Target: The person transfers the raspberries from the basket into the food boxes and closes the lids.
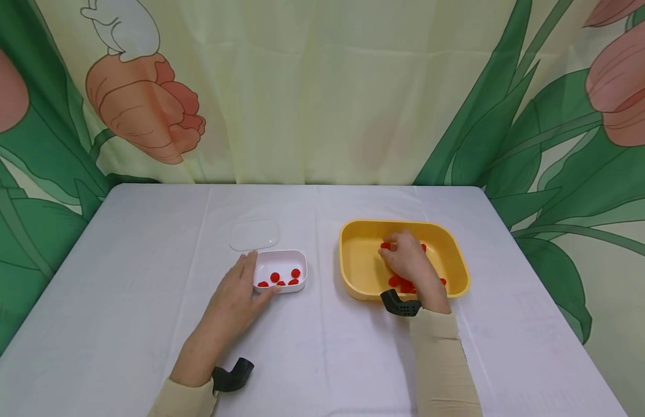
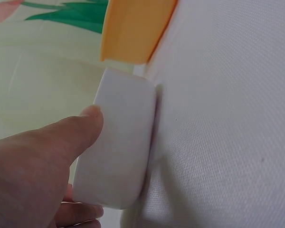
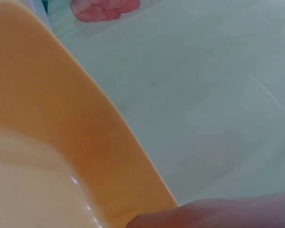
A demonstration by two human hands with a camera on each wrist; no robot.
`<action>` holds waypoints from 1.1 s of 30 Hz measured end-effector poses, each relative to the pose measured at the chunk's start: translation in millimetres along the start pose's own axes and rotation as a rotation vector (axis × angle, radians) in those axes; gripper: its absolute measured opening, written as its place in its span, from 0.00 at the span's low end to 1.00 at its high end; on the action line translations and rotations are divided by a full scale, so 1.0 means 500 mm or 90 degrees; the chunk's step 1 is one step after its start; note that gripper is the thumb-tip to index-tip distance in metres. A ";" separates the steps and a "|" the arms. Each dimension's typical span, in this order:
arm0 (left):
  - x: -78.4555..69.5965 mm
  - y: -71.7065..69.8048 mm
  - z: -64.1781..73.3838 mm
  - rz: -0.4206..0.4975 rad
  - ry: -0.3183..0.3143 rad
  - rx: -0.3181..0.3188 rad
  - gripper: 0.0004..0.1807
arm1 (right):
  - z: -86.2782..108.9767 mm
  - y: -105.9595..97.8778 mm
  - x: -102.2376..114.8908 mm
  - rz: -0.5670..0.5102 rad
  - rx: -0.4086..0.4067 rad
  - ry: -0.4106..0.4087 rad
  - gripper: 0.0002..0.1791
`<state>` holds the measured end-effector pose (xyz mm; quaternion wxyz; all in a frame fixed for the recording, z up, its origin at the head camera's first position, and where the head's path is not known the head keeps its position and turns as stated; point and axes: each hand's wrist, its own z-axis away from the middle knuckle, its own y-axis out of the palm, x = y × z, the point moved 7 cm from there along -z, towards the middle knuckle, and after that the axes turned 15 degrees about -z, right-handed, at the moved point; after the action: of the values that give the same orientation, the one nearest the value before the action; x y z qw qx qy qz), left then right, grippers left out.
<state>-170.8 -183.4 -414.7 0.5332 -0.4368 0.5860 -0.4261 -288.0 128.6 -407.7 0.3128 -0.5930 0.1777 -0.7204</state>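
My left hand (image 1: 233, 298) holds a small white box (image 1: 303, 272) at its left end, the thumb along the near side and the fingers at the far left corner. Several small red balls (image 1: 275, 277) lie inside the box. In the left wrist view the thumb presses the box's outer wall (image 2: 121, 142). My right hand (image 1: 408, 258) reaches down into a yellow basin (image 1: 361, 260), thumb and forefinger pinching a red ball (image 1: 385, 246) at their tips. More red balls (image 1: 393, 281) lie under and around this hand, partly hidden. The right wrist view shows mostly the basin's wall (image 3: 104, 156).
A clear, flat lid (image 1: 254, 235) lies on the white-covered table (image 1: 322, 347) just behind the box. The basin stands to the right of the box, with a strip of tablecloth between them. A curtain (image 1: 312, 92) with printed plants hangs behind the table's far edge.
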 end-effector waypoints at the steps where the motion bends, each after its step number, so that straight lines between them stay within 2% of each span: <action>1: 0.000 0.001 0.000 0.000 -0.001 0.001 0.47 | -0.001 0.001 0.000 0.000 0.004 0.000 0.22; 11: -0.001 -0.001 0.002 0.000 0.002 -0.007 0.47 | -0.005 0.008 -0.003 0.003 0.036 0.003 0.16; 24: 0.000 -0.001 0.000 0.001 0.008 -0.011 0.45 | -0.003 0.018 0.004 0.012 0.036 -0.026 0.04; 29: 0.001 0.003 0.000 0.003 0.004 -0.004 0.46 | -0.003 0.019 0.004 0.007 0.025 -0.019 0.05; 33: 0.001 0.002 0.000 0.003 0.006 -0.007 0.46 | -0.002 0.015 0.005 -0.001 0.013 -0.008 0.10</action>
<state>-170.7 -183.6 -415.7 0.5287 -0.4364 0.5919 -0.4239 -287.3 121.3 -410.6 0.3191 -0.5944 0.1676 -0.7188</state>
